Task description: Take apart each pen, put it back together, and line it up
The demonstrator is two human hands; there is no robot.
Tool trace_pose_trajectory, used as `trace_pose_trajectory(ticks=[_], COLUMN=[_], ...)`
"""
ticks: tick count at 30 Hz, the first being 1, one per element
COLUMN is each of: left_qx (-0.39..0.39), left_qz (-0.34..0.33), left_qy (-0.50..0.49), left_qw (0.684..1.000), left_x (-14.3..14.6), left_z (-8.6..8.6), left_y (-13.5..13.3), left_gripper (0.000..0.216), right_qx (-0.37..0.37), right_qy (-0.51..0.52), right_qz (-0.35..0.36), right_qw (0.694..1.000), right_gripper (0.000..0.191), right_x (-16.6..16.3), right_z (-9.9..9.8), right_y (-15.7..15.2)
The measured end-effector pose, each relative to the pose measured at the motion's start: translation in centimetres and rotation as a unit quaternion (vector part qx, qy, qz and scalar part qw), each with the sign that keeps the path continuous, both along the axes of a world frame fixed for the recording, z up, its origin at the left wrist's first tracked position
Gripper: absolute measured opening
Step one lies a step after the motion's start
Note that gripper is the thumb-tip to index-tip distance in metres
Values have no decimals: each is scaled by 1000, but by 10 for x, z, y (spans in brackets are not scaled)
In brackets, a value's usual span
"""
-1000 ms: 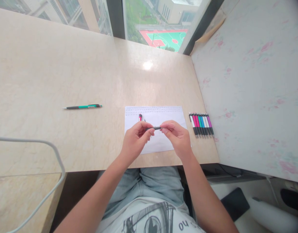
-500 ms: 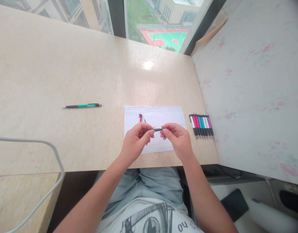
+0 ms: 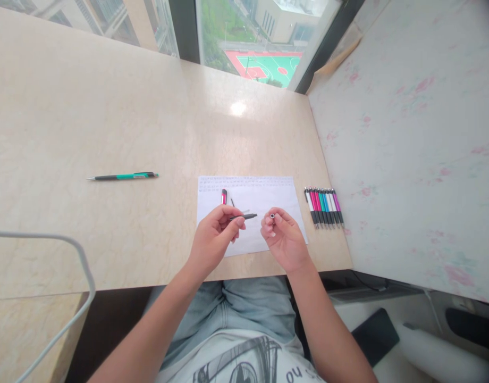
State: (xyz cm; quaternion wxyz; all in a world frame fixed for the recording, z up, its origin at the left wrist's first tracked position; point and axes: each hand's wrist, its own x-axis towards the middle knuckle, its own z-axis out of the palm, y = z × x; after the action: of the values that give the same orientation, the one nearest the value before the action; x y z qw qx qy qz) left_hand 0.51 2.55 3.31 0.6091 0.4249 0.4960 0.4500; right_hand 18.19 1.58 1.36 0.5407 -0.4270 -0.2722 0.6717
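Observation:
My left hand [image 3: 215,234] pinches a slim black pen part [image 3: 248,216] between thumb and fingers, its narrow end pointing right. Just across a small gap, my right hand [image 3: 286,239] is closed on a tiny metal pen tip [image 3: 272,216], its round hollow end showing. Below both hands lies a sheet of paper [image 3: 264,197] with rows of faint marks along its far edge. On the sheet, beyond my left fingers, rest a pink and black pen barrel [image 3: 224,197] and a thin dark stick [image 3: 232,200]; their near parts are partly hidden.
A row of several colored pens [image 3: 323,207] lies right of the paper, near the flowered wall panel [image 3: 404,159]. A green and black pen [image 3: 125,176] lies alone to the left. A grey cable [image 3: 85,260] loops over the table's left front corner. Windows stand behind the table.
My hands have drawn apart, and the metal tip has come away from the black pen part into my right fingers. The whole view has shifted slightly.

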Motion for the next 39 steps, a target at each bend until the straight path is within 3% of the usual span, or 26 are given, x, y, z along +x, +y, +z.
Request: trace_pose_trajectory(ticks=[6, 10, 12, 17, 19, 21, 29, 33, 36, 39], left_qx=[-1, 1, 1, -5, -9, -11, -12, -11, -10, -11], left_qz=[2, 6, 11, 18, 19, 21, 23, 25, 22, 7], left_qy=[-3, 20, 34, 55, 61, 65, 75, 73, 67, 51], left_qw=[1000, 1000, 999, 998, 998, 998, 997, 997, 997, 999], left_x=[0, -4, -7, -14, -15, -17, -25, -26, -26, -24], left_z=[1, -2, -5, -9, -10, -11, -20, -20, -21, -23], left_y=[-1, -1, -1, -2, -3, -4, -4, -3, -4, -6], left_gripper=[17, 16, 16, 17, 17, 17, 19, 19, 18, 17], right_qx=[-1, 35, 68, 178, 195, 201, 195, 189, 170, 122], right_qy=[-24, -210, -349, -609, -649, -667, -661, -645, -603, -480], right_qz=[-17, -26, -16, 42, 71, 93, 116, 104, 76, 92], right_qw=[1000, 977, 935, 772, 732, 711, 715, 733, 776, 864], right_gripper=[16, 16, 13, 12, 15, 16, 19, 22, 24, 21], right_x=[5, 11, 14, 15, 13, 10, 3, 5, 4, -3], right_z=[-1, -7, -10, -16, -18, -20, -22, -16, -7, 0], right_y=[1, 8, 16, 42, 51, 56, 58, 50, 37, 19])
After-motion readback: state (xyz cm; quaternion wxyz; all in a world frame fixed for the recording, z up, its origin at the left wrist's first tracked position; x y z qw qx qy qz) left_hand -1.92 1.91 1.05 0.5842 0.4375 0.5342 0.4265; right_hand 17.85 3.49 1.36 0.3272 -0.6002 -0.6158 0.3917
